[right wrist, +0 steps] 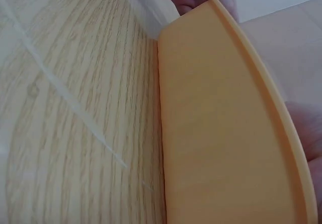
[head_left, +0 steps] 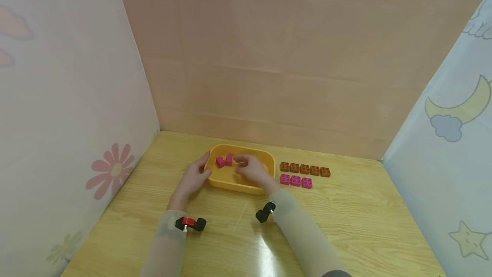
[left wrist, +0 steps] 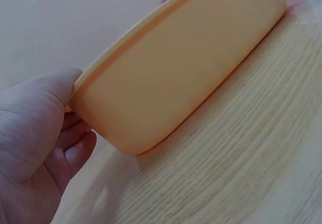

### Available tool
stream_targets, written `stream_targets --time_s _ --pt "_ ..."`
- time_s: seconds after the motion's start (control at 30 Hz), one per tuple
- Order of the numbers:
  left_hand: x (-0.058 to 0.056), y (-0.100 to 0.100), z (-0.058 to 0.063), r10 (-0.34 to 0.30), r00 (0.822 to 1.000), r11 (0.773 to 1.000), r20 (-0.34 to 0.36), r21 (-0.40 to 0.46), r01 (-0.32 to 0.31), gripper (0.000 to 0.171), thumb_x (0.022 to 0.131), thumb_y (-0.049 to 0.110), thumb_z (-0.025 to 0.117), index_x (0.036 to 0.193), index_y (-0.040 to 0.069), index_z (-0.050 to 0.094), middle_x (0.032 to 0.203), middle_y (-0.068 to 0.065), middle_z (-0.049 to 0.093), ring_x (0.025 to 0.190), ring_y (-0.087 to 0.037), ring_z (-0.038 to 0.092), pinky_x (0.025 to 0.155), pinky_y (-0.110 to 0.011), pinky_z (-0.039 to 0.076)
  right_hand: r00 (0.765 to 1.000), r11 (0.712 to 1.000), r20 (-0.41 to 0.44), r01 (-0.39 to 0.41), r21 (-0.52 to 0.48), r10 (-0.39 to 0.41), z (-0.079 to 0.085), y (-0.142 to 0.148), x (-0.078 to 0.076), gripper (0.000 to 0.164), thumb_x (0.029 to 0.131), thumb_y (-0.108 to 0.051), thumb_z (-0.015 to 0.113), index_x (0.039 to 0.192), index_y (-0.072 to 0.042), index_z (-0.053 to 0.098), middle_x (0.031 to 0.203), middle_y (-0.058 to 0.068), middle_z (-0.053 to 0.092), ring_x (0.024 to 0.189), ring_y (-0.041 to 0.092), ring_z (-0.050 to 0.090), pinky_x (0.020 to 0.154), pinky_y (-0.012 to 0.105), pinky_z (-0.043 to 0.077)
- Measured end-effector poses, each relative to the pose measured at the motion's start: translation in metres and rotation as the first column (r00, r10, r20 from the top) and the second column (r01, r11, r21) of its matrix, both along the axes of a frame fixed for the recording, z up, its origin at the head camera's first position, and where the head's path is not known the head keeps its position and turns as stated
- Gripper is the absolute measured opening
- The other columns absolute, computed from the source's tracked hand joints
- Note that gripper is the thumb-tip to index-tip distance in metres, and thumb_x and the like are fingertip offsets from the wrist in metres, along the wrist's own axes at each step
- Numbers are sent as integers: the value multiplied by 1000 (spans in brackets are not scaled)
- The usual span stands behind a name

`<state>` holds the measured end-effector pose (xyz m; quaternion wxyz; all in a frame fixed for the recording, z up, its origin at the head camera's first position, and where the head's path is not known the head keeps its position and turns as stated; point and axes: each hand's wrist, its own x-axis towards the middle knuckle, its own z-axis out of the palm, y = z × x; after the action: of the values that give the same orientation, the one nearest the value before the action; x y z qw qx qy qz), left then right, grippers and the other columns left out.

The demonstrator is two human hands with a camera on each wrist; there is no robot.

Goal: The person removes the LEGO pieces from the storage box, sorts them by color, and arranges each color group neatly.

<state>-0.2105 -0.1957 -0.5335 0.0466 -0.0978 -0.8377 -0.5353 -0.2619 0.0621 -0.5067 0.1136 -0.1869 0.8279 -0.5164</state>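
Note:
A yellow plastic tray (head_left: 238, 189) with a raised rim stands on the table. At its left end my left hand (head_left: 194, 176) grips the rim, the thumb over the edge and the other fingers outside, as the left wrist view shows of this hand (left wrist: 35, 128). Inside the tray's left part lie two pink toy bricks (head_left: 220, 162). My right hand (head_left: 251, 169) reaches in over the front wall, thumb and forefinger apart, its fingertips just right of the bricks. In the right wrist view the tray wall (right wrist: 216, 118) hides most of that hand.
Right of the tray, several brown bricks (head_left: 305, 169) form a row on the wooden table (head_left: 365, 225). Nearer to me is a row of three pink bricks (head_left: 296, 180). A beige cloth wall (head_left: 269, 76) rises behind, with patterned cloth at both sides.

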Motion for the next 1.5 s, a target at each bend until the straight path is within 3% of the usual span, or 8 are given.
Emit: stream_targets --time_s 0.33,0.63,0.87,1.03,1.3,1.4,1.5 --pt "-1 -1 -1 -2 1000 1000 -2 -1 2 66 104 2 59 165 2 35 172 -10 34 159 -29 28 127 -47 30 998 998 5 61 -17 -61 -1 -25 -8 43 94 -1 77 136 -2 70 129 15 73 110 28 71 78 33 61" --pt "0 -1 2 -5 1000 1000 6 -5 5 67 103 3 59 166 3 34 173 -10 32 160 -30 27 127 -48 30 991 991 -19 134 9 -134 -2 -35 -17 43 94 2 76 136 -4 71 130 12 73 116 29 70 93 39 61" --pt "1 -1 1 -10 1000 1000 -3 -5 10 67 103 2 59 165 1 34 173 -12 32 159 -31 28 126 -48 31 992 991 -32 127 48 -125 0 -41 -18 43 93 2 78 135 -1 70 121 15 75 108 28 71 90 38 62" --pt "1 0 1 -5 1000 1000 5 -11 5 67 104 3 59 166 2 34 173 -12 32 159 -31 28 126 -48 31 989 989 -87 124 85 -117 -1 -43 -17 45 90 3 80 134 2 70 122 17 75 107 29 72 88 36 62" --pt "0 -1 1 -2 1000 1000 22 -10 2 67 104 5 60 166 3 35 173 -9 32 160 -29 27 126 -47 31 986 983 -126 127 135 -110 -1 -44 -15 46 91 1 80 137 1 69 131 16 73 118 32 69 105 44 56" --pt "0 -1 1 -8 1000 1000 15 -9 8 67 104 4 59 166 2 34 173 -10 32 160 -29 26 126 -48 30 985 983 -136 122 139 -103 -1 -43 -14 48 91 1 80 137 1 69 130 17 73 118 32 69 104 43 56" --pt "0 -1 2 -3 1000 1000 16 -3 3 66 104 4 60 165 2 35 173 -10 33 160 -29 27 126 -47 30 985 983 -138 122 136 -103 -2 -44 -15 47 90 1 82 135 0 70 124 17 75 110 30 70 93 39 60"
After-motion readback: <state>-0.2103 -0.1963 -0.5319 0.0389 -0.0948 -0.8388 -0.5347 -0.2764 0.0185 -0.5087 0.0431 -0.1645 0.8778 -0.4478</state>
